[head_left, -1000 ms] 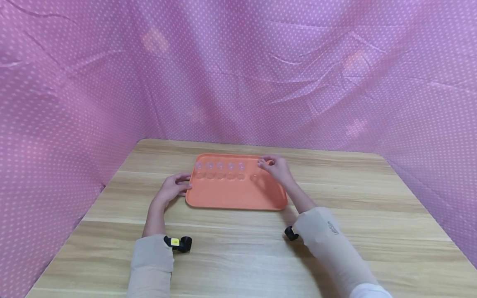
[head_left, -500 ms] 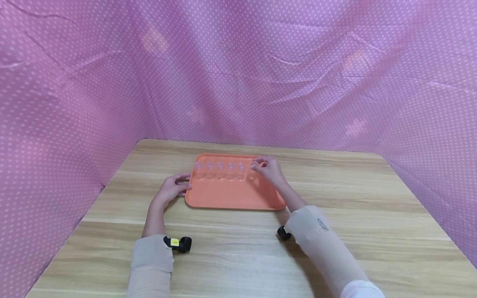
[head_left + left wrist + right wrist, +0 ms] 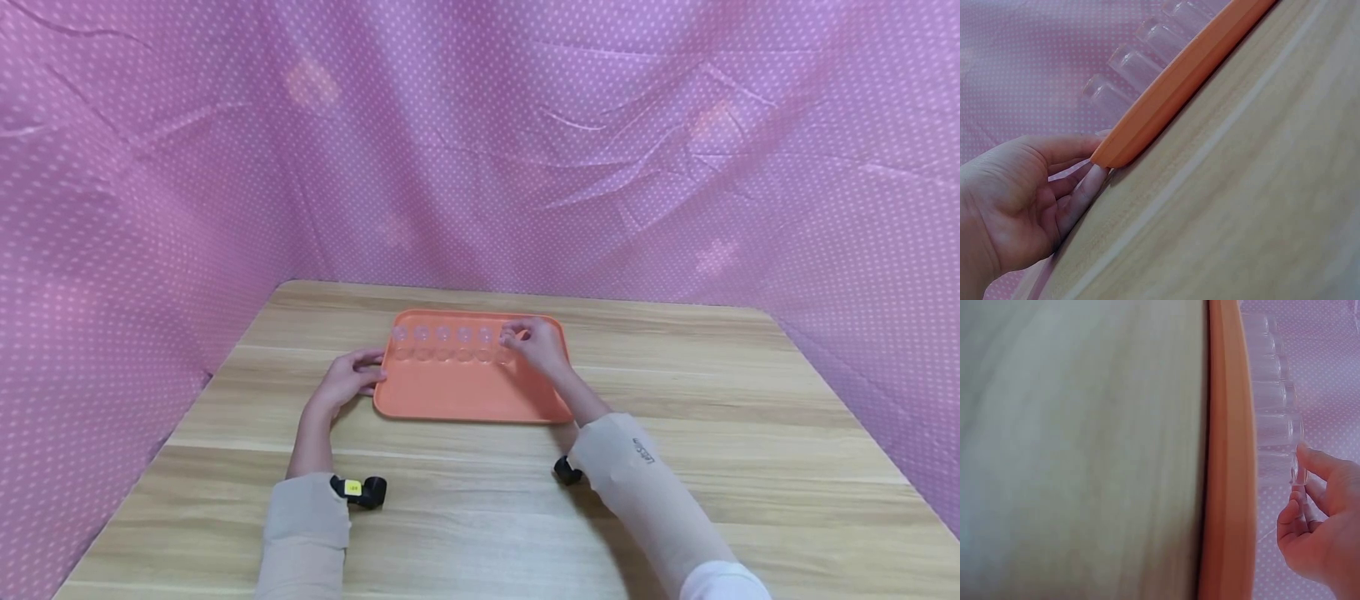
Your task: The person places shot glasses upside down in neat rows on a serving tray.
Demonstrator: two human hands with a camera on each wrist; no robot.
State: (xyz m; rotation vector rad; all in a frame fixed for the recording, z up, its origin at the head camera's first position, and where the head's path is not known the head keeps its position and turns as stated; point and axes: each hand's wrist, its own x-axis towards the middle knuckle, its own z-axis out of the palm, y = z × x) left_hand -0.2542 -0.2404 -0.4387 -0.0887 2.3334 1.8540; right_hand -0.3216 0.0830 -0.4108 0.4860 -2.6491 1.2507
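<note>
An orange tray (image 3: 465, 396) lies on the table. Along its back half runs a row of small clear cups (image 3: 444, 346), upside down with their bases up. My right hand (image 3: 538, 346) pinches the base of the rightmost clear cup (image 3: 1275, 467) between thumb and fingers. That cup stands at the end of the row, close beside its neighbour (image 3: 1274, 429). At the tray's left edge, my left hand (image 3: 347, 381) grips the rim, its fingertips and thumb at the corner in the left wrist view.
The wooden table (image 3: 465, 517) spreads around the tray. Pink dotted cloth (image 3: 480, 167) hangs behind it and at both sides. A black wrist camera (image 3: 363, 492) sits on the left cuff, and another black camera (image 3: 567, 471) on the right.
My right hand has moved left with its cup, from the tray's right part to the end of the row. My left hand and the tray stay in place.
</note>
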